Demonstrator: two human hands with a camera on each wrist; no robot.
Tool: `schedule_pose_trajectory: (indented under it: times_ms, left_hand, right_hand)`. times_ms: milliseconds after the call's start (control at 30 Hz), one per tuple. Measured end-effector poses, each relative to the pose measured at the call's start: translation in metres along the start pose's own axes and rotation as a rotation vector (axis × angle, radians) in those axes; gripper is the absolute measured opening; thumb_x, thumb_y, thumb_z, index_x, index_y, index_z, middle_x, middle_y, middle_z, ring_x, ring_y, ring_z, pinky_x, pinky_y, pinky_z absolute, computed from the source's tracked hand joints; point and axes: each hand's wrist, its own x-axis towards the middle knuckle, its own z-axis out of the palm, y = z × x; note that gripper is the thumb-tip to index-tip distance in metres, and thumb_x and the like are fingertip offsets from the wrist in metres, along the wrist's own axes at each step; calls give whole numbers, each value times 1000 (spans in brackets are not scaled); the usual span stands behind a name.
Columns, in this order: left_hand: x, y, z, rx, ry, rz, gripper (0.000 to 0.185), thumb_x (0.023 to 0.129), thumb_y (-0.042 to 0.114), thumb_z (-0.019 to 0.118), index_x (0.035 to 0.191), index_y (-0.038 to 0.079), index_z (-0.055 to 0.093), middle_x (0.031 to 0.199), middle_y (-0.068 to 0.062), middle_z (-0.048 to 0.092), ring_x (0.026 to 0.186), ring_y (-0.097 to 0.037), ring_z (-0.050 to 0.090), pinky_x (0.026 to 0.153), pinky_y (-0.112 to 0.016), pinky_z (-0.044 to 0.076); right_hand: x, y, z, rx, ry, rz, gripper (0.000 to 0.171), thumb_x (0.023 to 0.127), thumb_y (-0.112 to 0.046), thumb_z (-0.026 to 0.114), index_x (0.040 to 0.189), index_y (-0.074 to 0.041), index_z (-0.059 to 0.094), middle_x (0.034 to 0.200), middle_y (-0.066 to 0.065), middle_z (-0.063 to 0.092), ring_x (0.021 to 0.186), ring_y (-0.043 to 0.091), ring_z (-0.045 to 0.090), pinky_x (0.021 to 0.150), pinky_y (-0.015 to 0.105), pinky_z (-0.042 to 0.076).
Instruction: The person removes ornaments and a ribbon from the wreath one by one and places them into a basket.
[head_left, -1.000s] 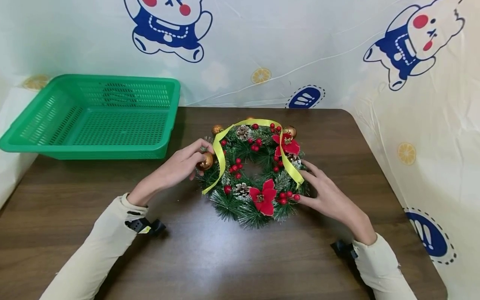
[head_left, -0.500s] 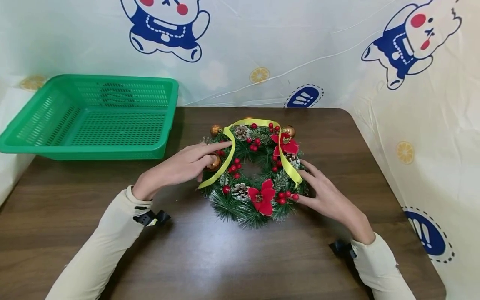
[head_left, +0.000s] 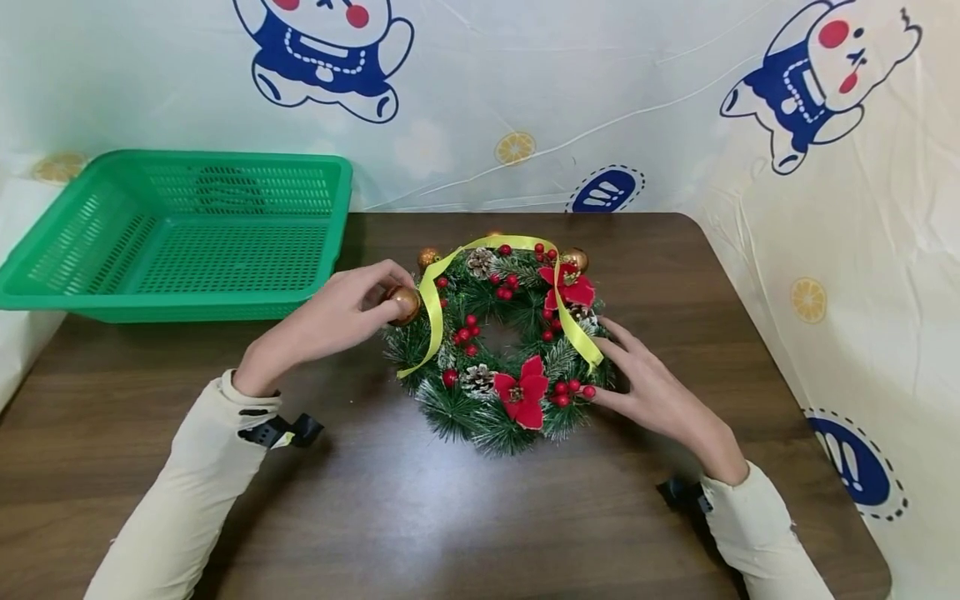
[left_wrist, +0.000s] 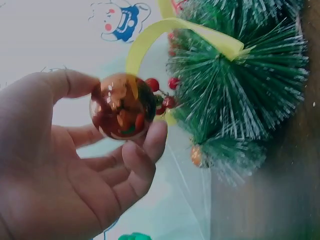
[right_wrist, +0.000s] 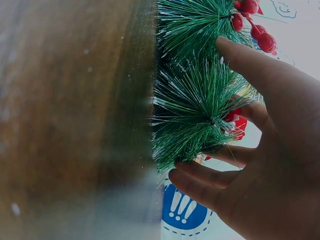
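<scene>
A green pine wreath [head_left: 457, 408] lies flat on the brown table, trimmed with red berries, pine cones and red poinsettia flowers [head_left: 521, 393]. My left hand [head_left: 322, 312] pinches a shiny copper-gold bauble [left_wrist: 120, 107] between thumb and fingers at the wreath's left edge. Beside that bauble, a yellow ribbon [head_left: 432, 321] arches over the wreath's back and hangs down on both sides. On the right side my right hand [head_left: 660, 392] rests against the needles, its fingers spread and its thumb by the berries [head_left: 566, 392].
A green plastic basket [head_left: 315, 283] stands at the back left of the table [head_left: 450, 533]. Two more gold baubles sit along the wreath's back edge, one at the left [head_left: 428, 257] and one at the right [head_left: 574, 259]. A patterned sheet [head_left: 450, 75] hangs behind.
My left hand reached a finger over to the ribbon, then drew back left with the bauble. The ribbon's left side shifted inward and then back outward. The right hand stays in place.
</scene>
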Motion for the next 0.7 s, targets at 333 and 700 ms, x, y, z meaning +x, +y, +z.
schedule_pose_trajectory:
  times_ms: [333,700]
  left_hand:
    - [-2,-4,-7,58,109,-74,21,101,25,54,117,14,63,91,-5,60,74,-23,48,63,-38,40]
    - [-3,-10,-9,22,-6,-98,23,99,26,57,117,12,61,104,-7,67,74,-23,57,66,-37,46]
  right_hand:
    - [0,0,0,5,-4,-2,75,88,-38,77,149,-10,44,163,14,19,143,42,29,104,67,37]
    - [0,0,0,4,-8,3,76,88,-37,77,150,-9,42,163,14,19,143,42,29,104,66,37]
